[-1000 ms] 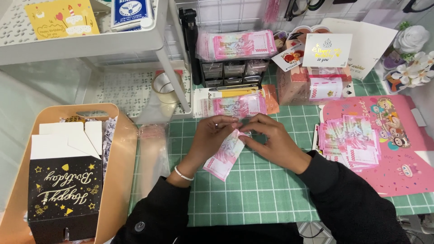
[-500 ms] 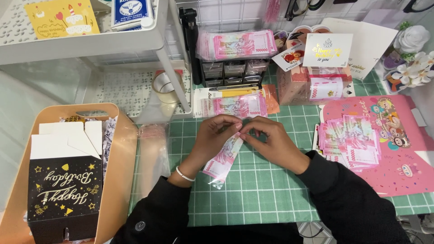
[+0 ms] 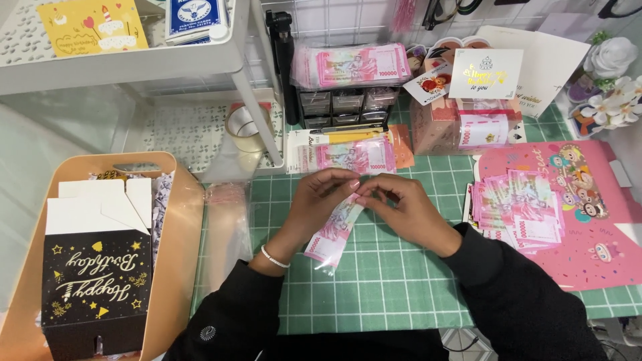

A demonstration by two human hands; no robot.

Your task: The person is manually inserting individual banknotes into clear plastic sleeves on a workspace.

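My left hand (image 3: pixel 319 198) and my right hand (image 3: pixel 401 204) meet over the green cutting mat (image 3: pixel 374 287). Both pinch the top end of a pink banknote in a clear plastic sleeve (image 3: pixel 334 234), which hangs down and to the left over the mat. A white bracelet circles my left wrist. Just beyond my fingers lies another sleeved pink banknote (image 3: pixel 348 158) on yellow and orange paper.
An orange tray (image 3: pixel 177 254) at left holds a black gift box (image 3: pixel 97 284). Empty clear sleeves (image 3: pixel 224 234) lie beside it. A pile of pink banknotes (image 3: pixel 518 210) rests on a pink cartoon folder (image 3: pixel 575 220) at right. Small drawers (image 3: pixel 348 100), cards, a tape roll (image 3: pixel 244 127) and a white shelf stand behind.
The sleeved banknote has slid slightly lower and left while my fingers keep working at its top end. My hands have barely shifted.
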